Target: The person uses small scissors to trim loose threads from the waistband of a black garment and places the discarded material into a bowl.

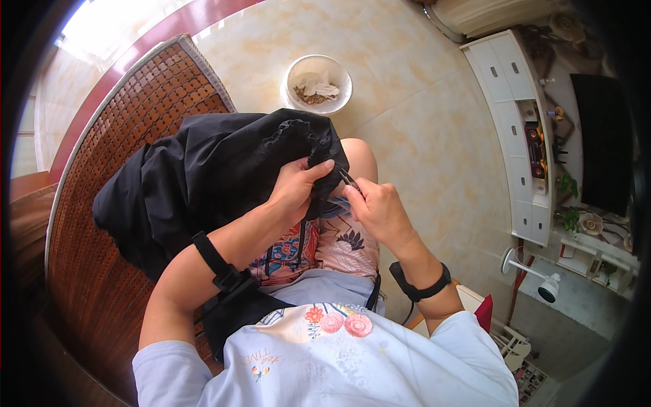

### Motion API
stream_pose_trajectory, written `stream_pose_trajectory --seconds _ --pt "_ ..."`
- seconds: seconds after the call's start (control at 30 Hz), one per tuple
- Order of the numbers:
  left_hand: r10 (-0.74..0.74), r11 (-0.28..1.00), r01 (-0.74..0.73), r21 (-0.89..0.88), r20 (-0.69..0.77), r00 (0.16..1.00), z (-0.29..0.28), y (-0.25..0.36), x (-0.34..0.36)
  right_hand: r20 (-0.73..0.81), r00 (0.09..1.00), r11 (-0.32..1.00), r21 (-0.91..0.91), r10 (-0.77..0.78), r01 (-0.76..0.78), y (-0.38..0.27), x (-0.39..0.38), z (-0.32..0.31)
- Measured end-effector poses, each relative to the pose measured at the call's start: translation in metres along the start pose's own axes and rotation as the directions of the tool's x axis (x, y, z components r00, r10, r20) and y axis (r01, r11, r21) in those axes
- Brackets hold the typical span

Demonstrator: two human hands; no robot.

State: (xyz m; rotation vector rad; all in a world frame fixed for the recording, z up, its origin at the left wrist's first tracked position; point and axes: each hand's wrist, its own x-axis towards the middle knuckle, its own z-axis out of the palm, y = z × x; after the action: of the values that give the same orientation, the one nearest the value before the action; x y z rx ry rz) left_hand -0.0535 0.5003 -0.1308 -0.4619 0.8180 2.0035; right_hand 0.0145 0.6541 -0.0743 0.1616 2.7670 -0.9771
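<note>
A large piece of black fabric [183,176] lies bunched over my lap, with a ruffled or frayed strip [285,132] along its far part. My left hand [295,186] grips its right edge, thumb pressed on top. My right hand [376,210] is closed around a small dark pointed tool [347,176], which looks like snips or tweezers, its tip at the fabric beside my left thumb. Patterned cloth [285,247] covers my legs beneath the fabric. Both wrists or forearms wear black straps.
A woven-tile seat mat [95,224] is at left. A white bucket with scraps [317,62] stands on the tiled floor [434,156] ahead. At right are a white cabinet [498,74], a black screen [600,142], plants [568,217] and a white lamp [548,288].
</note>
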Motion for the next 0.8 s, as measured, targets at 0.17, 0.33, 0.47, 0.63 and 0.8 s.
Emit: stream_pose_trajectory --seconds 0.17,0.33,0.47,0.63,0.8 --pt "0.01 1.0 -0.01 0.001 -0.027 1.0 0.0 0.001 0.001 -0.009 1.0 0.999 -0.034 -0.029 0.028 0.004 0.002 0.005" --pt "-0.001 1.0 0.0 -0.003 -0.011 1.0 0.0 0.004 0.0 -0.078 0.995 0.997 0.041 -0.064 0.068 0.002 0.003 0.011" --pt "0.001 1.0 -0.002 -0.016 -0.046 0.999 0.001 0.003 0.0 -0.168 0.981 0.992 0.062 -0.102 0.114 0.0 0.004 0.006" --pt "0.007 1.0 -0.007 -0.03 -0.015 1.0 -0.001 0.002 0.003 -0.072 0.994 0.997 -0.006 -0.082 0.082 0.002 0.004 0.0" --pt "0.019 0.999 -0.019 -0.025 -0.016 1.0 -0.002 0.0 0.004 -0.04 0.996 0.996 -0.033 -0.084 0.083 0.002 0.004 0.003"
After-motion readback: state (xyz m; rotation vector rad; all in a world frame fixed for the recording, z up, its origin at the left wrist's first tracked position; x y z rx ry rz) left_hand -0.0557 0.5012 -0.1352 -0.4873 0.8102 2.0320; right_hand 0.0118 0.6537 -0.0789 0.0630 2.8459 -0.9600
